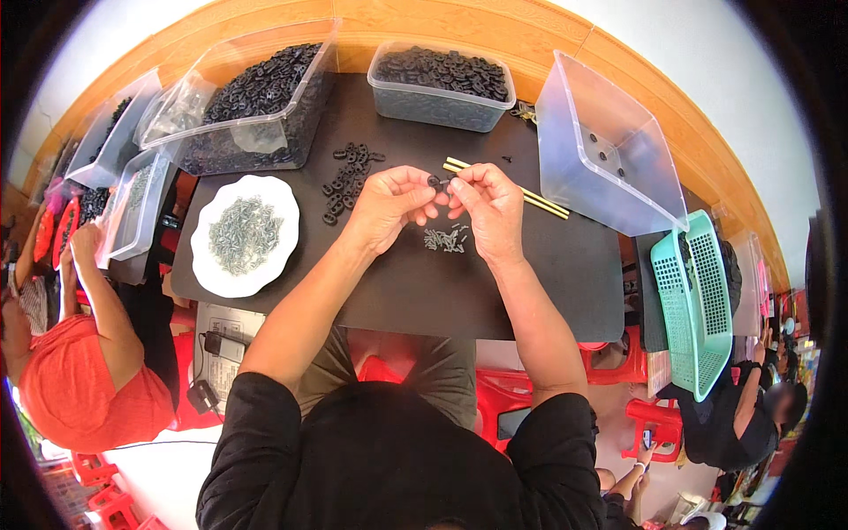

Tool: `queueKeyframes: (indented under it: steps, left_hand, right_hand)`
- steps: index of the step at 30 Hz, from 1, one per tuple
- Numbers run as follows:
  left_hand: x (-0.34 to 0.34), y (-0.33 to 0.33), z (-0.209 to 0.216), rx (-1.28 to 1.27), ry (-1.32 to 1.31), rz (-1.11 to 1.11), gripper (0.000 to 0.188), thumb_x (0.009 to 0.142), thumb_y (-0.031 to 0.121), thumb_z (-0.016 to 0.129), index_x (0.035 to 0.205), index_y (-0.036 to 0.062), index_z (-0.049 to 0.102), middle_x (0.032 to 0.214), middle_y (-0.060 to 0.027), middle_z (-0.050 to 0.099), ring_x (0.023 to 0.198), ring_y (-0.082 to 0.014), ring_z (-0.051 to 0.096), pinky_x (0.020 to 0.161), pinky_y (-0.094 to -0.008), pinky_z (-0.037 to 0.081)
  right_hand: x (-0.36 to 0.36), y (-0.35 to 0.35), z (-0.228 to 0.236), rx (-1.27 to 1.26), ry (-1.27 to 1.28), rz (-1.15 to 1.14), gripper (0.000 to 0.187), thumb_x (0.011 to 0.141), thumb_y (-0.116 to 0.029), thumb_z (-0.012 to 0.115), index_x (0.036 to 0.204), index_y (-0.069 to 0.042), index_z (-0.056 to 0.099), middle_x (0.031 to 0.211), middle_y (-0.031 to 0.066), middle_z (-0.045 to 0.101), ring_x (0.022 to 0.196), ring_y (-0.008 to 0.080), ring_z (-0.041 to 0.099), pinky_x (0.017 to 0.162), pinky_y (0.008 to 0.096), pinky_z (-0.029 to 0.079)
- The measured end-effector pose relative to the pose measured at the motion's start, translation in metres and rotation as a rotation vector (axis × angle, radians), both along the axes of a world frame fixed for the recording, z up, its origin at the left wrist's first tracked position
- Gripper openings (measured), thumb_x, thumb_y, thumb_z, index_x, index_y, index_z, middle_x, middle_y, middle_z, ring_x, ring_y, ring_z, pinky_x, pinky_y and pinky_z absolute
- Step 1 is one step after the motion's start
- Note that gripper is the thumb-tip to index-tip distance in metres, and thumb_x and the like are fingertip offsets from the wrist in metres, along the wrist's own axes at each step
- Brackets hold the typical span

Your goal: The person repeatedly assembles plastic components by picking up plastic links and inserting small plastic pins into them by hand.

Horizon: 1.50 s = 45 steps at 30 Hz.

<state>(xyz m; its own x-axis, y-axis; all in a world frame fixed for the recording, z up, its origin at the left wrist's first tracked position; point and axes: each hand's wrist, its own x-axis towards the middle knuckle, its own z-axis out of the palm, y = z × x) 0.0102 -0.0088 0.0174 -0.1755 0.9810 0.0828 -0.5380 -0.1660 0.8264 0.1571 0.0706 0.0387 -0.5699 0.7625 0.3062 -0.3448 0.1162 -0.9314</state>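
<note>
Right, here is the small black part point(435, 181), up between both hands above the middle of the dark tabletop point(556, 283). The left hand point(389, 208) has it in a tight pinch, thumb against fingers, and the right hand point(490, 208) closes on its other side, thumb and forefinger nearly together. A slip looks the likeliest trouble: the part is tiny, only the fingertips hold it, and uneven pressure could flip it out. Just below lie the loose metal pins point(446, 239), where a dropped piece might scatter a few; to the left sits the heap of black parts point(343, 184), where it could get lost among lookalikes. A swinging left forearm might also catch the white plate point(231, 284) and spill its metal pieces. Beyond the hands run two gold-coloured sticks point(552, 208), partly covered by the right hand, then the filled clear tub point(437, 112) at the back and the big clear bin point(609, 190) to the right. Hard to read, though: the fingertips cover most of the part, so whether a pin sits in it cannot be told, and the fisheye rim cuts off the neighbouring workers point(93, 380).
</note>
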Motion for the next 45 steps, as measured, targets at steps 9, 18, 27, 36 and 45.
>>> queueKeyframes:
  steps: [9, 18, 27, 36, 45]
  left_hand:
    - [0.003, -0.001, 0.002, -0.007, 0.042, 0.028, 0.011, 0.083, 0.007, 0.065, 0.092, 0.0017, 0.06, 0.083, -0.0108, 0.067, 0.066, -0.0131, 0.062, 0.056, -0.0214, 0.048]
    - [0.004, -0.002, 0.006, -0.054, 0.05, -0.044, 0.014, 0.09, 0.015, 0.058, 0.093, 0.002, 0.061, 0.081, -0.0108, 0.066, 0.064, -0.0141, 0.061, 0.056, -0.0225, 0.05]
    - [0.001, 0.0, -0.008, -0.064, -0.022, -0.015, 0.019, 0.091, 0.021, 0.056, 0.088, 0.0027, 0.061, 0.078, -0.0074, 0.065, 0.065, -0.0134, 0.063, 0.057, -0.0246, 0.053]
    - [0.01, -0.003, -0.009, -0.047, -0.028, 0.08, 0.017, 0.091, 0.02, 0.057, 0.084, 0.0047, 0.061, 0.075, -0.0045, 0.064, 0.065, -0.0114, 0.062, 0.06, -0.025, 0.053]
    - [0.01, -0.006, -0.013, -0.004, -0.044, 0.138, 0.017, 0.089, 0.017, 0.059, 0.083, 0.0013, 0.06, 0.076, -0.0075, 0.065, 0.064, -0.0134, 0.063, 0.059, -0.0255, 0.054]
  right_hand:
    - [-0.002, -0.002, -0.002, 0.008, -0.025, -0.012, 0.005, 0.084, -0.003, 0.061, 0.086, 0.0, 0.057, 0.073, 0.005, 0.062, 0.064, 0.0082, 0.059, 0.051, 0.0202, 0.049]
    - [0.003, 0.003, 0.002, 0.058, -0.21, -0.002, 0.008, 0.083, -0.006, 0.063, 0.084, 0.001, 0.06, 0.072, 0.0058, 0.063, 0.062, 0.0079, 0.06, 0.05, 0.0209, 0.047]
    - [-0.002, -0.006, 0.001, 0.669, -0.329, -0.172, 0.021, 0.071, -0.002, 0.069, 0.087, 0.003, 0.058, 0.079, 0.0077, 0.057, 0.063, 0.0149, 0.061, 0.053, 0.0244, 0.048]
    - [-0.011, -0.007, -0.011, 0.849, -0.23, -0.283, 0.023, 0.067, 0.002, 0.07, 0.085, 0.002, 0.056, 0.077, 0.0097, 0.054, 0.061, 0.0192, 0.06, 0.055, 0.0285, 0.05]
    - [-0.016, -0.009, -0.018, 0.959, -0.207, -0.307, 0.02, 0.067, 0.005, 0.066, 0.084, 0.003, 0.056, 0.076, 0.0123, 0.055, 0.061, 0.0253, 0.058, 0.054, 0.0328, 0.047]
